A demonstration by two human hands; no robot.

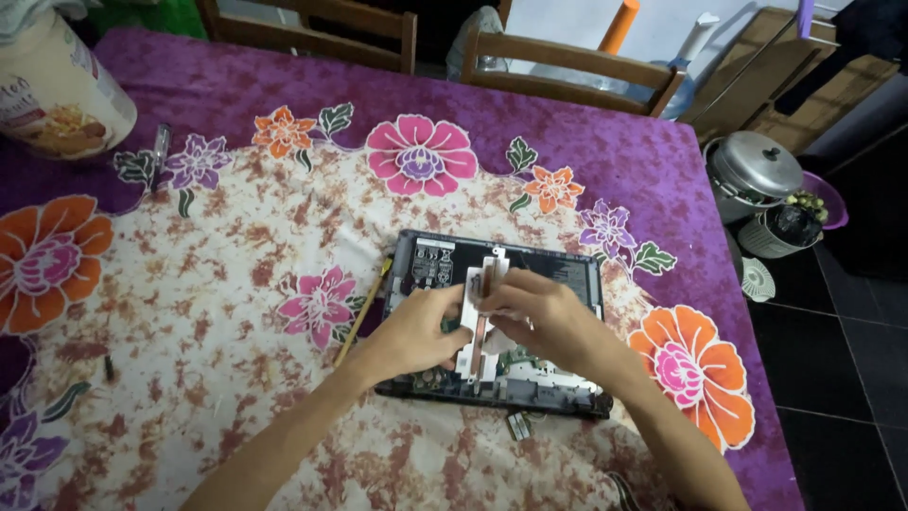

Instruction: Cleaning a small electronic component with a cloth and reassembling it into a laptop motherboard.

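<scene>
Pale metal bracket (480, 317) lying lengthwise over the opened laptop base (567, 274), mid-tabletop (236, 265). Thin, stiff and light by the look of it, probably sharp-edged; best taken by its long side rails, clear of the exposed green circuit board beneath, which looks fragile. Left hand (416, 331) pinching the left rail, right hand (544, 317) clasping the right side. Thin wooden stick (362, 312) just left of the base; small loose part (517, 425) near its front edge.

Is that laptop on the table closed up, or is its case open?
Open: the laptop lies with its cover off, circuit boards exposed, while both hands hold a white bracket over it.
</scene>
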